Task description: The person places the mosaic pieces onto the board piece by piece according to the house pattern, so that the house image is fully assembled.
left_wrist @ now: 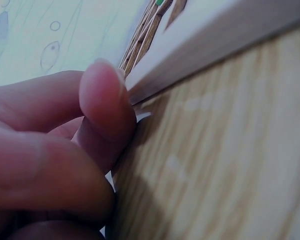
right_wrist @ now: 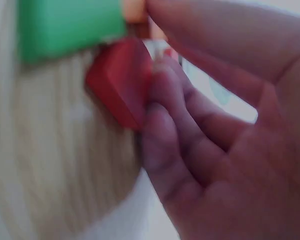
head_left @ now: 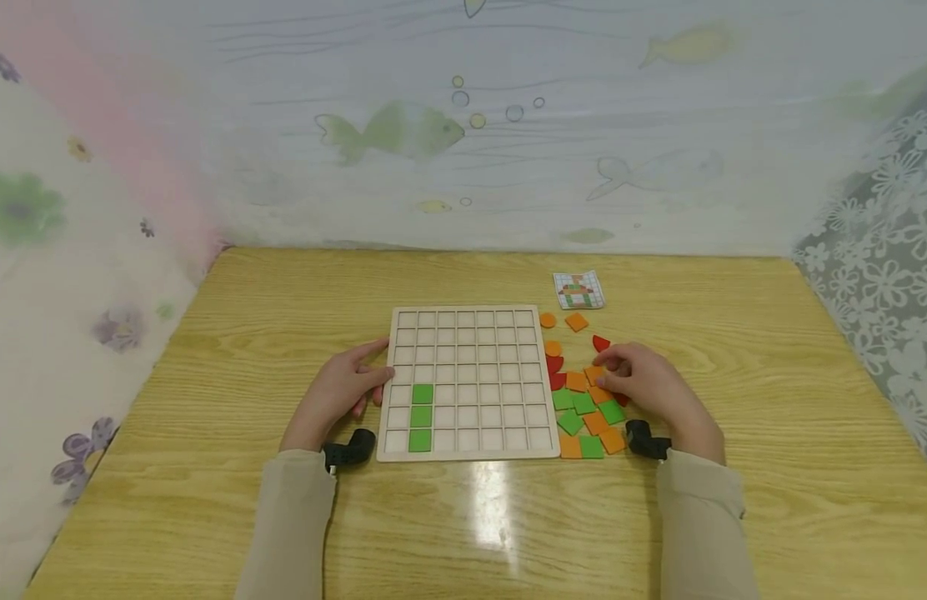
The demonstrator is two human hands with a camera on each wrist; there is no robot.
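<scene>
My left hand (head_left: pixel 351 385) rests beside the wooden grid board (head_left: pixel 463 457), its thumb and forefinger touching the left rim. Close up in the left wrist view, fingertips (left_wrist: pixel 105 95) meet the board's side (left_wrist: pixel 190 60). Three green square tiles (head_left: pixel 422 417) fill a short column in the board's lower left. Over the loose pieces, my right hand (head_left: pixel 651 382) pinches an orange square tile (head_left: pixel 593 375) between thumb and forefinger; the contact is partly hidden. A red piece (right_wrist: pixel 122 82) lies against its other fingers in the right wrist view, near a green tile (right_wrist: pixel 70 25).
Green, orange and red pieces, such as a green tile (head_left: pixel 570 423), lie scattered along the board's right side. A small printed pattern card (head_left: pixel 579 290) is behind them. Orange pieces, one a square (head_left: pixel 577 322), sit between card and pile. A fabric-covered wall (head_left: pixel 508 192) bounds the table's back.
</scene>
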